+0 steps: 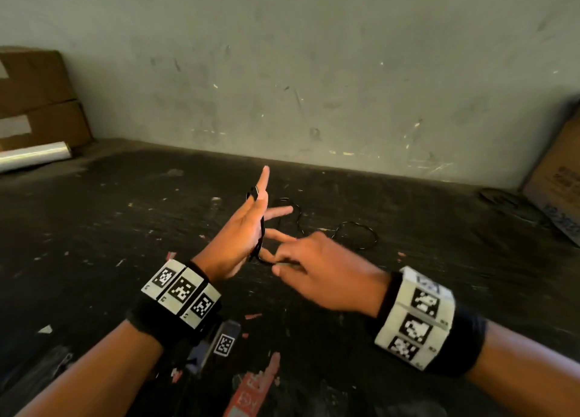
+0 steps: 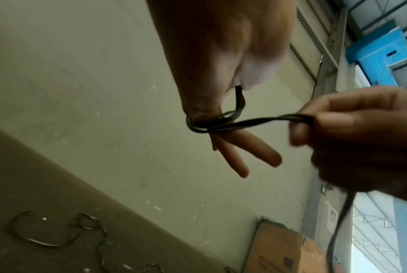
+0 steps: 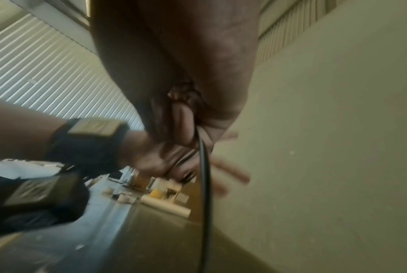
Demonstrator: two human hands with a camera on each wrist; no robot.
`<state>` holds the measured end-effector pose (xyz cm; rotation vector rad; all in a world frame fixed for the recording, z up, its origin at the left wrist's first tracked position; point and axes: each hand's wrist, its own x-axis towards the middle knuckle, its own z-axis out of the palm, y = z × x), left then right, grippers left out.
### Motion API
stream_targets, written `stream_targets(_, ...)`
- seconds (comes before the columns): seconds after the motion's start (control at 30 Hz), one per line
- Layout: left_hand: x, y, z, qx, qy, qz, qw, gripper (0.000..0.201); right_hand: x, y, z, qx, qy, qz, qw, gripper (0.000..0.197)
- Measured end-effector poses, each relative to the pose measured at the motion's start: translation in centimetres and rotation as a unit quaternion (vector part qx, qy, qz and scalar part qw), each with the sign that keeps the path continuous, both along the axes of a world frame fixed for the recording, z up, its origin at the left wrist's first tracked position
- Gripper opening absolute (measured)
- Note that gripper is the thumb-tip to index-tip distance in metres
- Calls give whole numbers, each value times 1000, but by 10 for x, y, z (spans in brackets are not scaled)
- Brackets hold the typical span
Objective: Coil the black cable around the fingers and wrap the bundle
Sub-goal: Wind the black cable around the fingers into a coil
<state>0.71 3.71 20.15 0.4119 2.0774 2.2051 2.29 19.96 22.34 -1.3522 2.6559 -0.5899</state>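
Note:
My left hand [image 1: 244, 228] is raised above the dark table with its fingers straight and spread. The black cable [image 2: 212, 125] is looped around those fingers, and its end is tucked under the thumb against the palm. The right hand [image 1: 317, 269] sits just to the right and pinches the cable [image 2: 298, 118] between thumb and fingers, pulling a short double strand sideways. From that pinch the cable [image 3: 205, 184] hangs down. The rest of the cable [image 1: 356, 234] lies in loose curls on the table beyond both hands.
Stacked cardboard boxes [image 1: 37, 102] and a roll of clear film [image 1: 34, 157] stand at the back left. Another cardboard box [image 1: 558, 178] leans at the back right, a dark ring [image 1: 499, 197] beside it. A scuffed wall [image 1: 314, 71] closes the back. Scraps litter the table [image 1: 125, 228].

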Motion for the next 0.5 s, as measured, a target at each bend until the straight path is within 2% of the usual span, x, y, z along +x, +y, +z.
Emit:
stream_targets(0.13, 7, -1, -10, -74, -15, -68, 995, 52, -11, 13, 44, 38, 65, 19, 997, 13)
stream_targets(0.23, 10, 4, -14, -123, -20, -109, 986, 57, -24, 23, 80, 49, 105, 32, 993, 10)
stream_targets(0.33, 18, 7, -11, -104, -32, -152, 982, 48, -42, 36, 112, 5, 162, 26, 986, 14)
stream_targets(0.43, 23, 8, -10, -31, -40, -215, 975, 59, -60, 50, 130, -26, 207, 1, 978, 21)
stream_targets(0.5, 26, 8, -5, 2, -40, -257, 966, 61, -71, 55, 126, -37, 223, -13, 974, 23)
